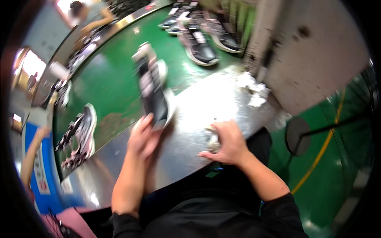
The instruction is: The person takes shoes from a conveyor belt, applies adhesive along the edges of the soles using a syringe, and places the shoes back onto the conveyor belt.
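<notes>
Clamping a blurred shoe (154, 93) in fingers of left hand (142, 137). Gripping a pale object (214, 142) between fingers of right hand (231, 142).

A green work surface (107, 75) runs away from me, its near side bordered by a bare metal ledge (182, 158) that shines under the lights. The green is scuffed, with a brownish worn patch (113, 120) near the ledge. At the far right end, one black-and-pink sneaker (197, 48) stands on its white sole, toe toward the ledge; just beside it is a second sneaker (224, 36), and more shoes (176, 20) crowd behind, too blurred to count. Well apart on the left, a pink-and-black running shoe (85, 129) lies tipped over, sole facing right. Crumpled white paper (254, 90) sits at the ledge's right end, and a pale label (67, 185) at its left corner.
</notes>
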Demonstrator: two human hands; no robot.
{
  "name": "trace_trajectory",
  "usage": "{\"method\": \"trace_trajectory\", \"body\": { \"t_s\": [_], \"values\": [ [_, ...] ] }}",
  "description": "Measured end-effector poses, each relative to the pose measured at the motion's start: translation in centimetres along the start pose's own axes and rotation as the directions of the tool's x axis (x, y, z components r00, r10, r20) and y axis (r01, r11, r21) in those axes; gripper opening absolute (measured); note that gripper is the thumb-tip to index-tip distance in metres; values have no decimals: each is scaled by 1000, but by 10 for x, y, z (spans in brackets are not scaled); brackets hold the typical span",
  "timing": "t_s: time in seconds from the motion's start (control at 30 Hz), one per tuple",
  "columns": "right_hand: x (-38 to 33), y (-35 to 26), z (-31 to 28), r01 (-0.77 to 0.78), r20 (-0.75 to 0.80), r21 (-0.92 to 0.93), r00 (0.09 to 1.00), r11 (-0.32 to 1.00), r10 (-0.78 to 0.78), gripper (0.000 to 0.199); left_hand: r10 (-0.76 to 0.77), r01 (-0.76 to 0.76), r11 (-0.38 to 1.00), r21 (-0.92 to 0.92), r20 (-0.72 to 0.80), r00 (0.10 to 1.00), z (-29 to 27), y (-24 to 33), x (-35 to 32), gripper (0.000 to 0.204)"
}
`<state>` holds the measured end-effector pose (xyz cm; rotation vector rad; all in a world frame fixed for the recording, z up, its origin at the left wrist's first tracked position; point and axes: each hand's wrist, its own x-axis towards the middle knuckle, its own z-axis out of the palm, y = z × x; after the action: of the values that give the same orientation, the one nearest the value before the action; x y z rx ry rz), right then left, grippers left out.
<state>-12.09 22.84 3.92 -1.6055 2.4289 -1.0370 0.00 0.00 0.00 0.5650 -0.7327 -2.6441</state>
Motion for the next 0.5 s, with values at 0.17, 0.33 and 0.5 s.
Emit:
{"method": "trace_trajectory", "body": {
  "t_s": [0.17,0.33,0.5],
  "values": [
    [76,-9,76,57,-166,80,985,995,-43,75,-103,101,942,319,-10,995,4,97,57,34],
    [74,-11,81,51,-240,200,971,978,-2,77,263,-182,883,433,-134,955,-58,167,1,24],
    [87,5,76,123,-266,117,960,985,-88,76,821,-521,565,640,-370,435,-200,253,-90,36]
  ]
}}
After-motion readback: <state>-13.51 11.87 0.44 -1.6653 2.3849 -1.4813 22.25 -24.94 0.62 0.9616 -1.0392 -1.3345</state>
